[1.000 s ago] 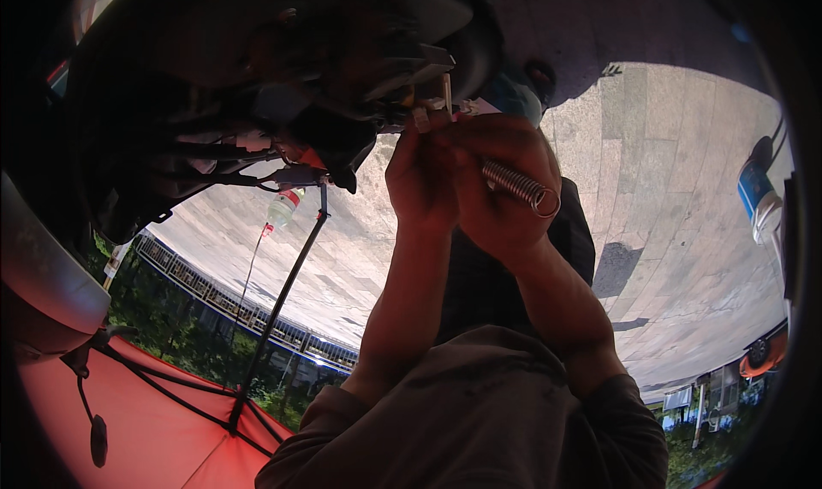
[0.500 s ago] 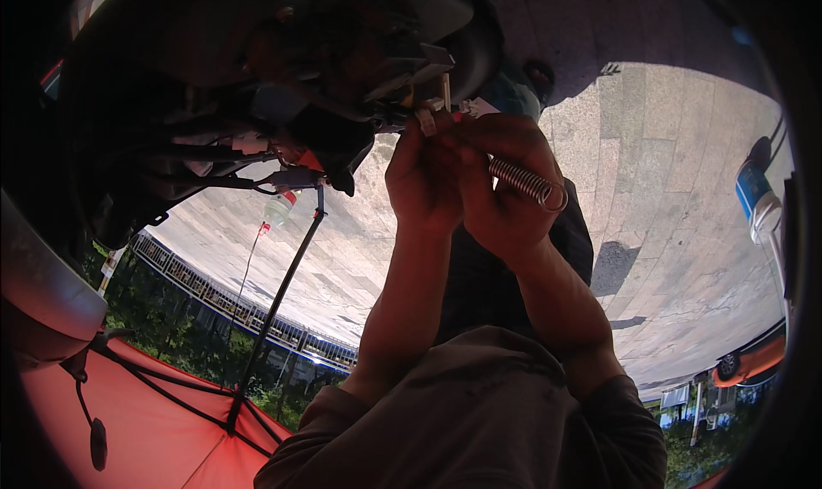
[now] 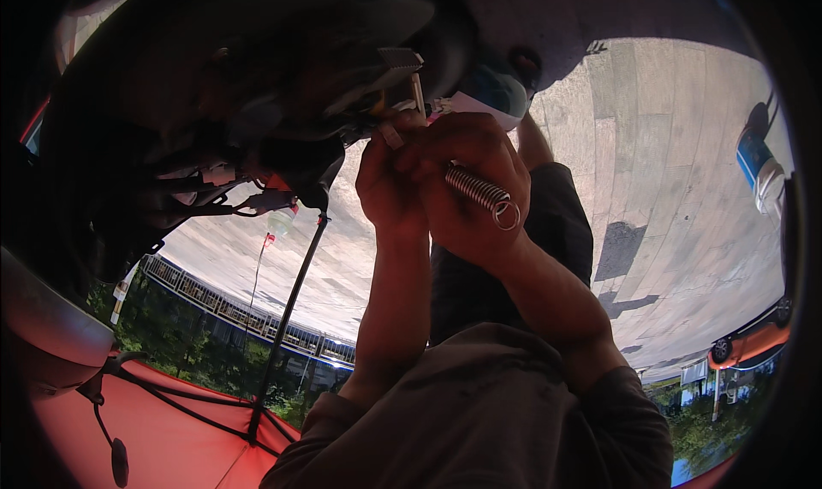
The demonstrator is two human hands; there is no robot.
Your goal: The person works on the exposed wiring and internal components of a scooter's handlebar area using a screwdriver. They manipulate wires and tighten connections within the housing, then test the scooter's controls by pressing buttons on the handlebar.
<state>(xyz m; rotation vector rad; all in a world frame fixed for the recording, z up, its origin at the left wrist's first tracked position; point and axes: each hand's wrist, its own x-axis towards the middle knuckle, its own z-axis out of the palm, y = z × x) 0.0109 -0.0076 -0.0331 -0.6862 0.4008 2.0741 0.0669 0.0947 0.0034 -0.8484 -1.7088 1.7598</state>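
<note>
My right hand (image 3: 479, 223) is closed round a shiny metal coil spring (image 3: 476, 187). The coil lies across the palm, its looped end sticking out towards the wrist. Pressed against it, my left hand (image 3: 390, 189) is closed too, with a small pale piece (image 3: 391, 135) showing at its fingertips. I cannot make out whether that piece is a plug or something else. The fingertips of both hands meet just below a dark vehicle underside (image 3: 282, 69), beside a pale upright rod (image 3: 418, 95). What lies between the fingers is hidden.
Dark cables (image 3: 201, 185) hang at the left, near a black pole (image 3: 291, 309) of a red canopy (image 3: 180, 438). A clear bottle (image 3: 282, 223) hangs beyond it. A blue and white container (image 3: 758, 170) stands on the paving (image 3: 659, 146) at the right, and an orange car (image 3: 749, 345) is farther off.
Both hands have shifted a little left in the picture together with the spring. The surroundings have shifted slightly as well. The right hand's grip on the spring is kept.
</note>
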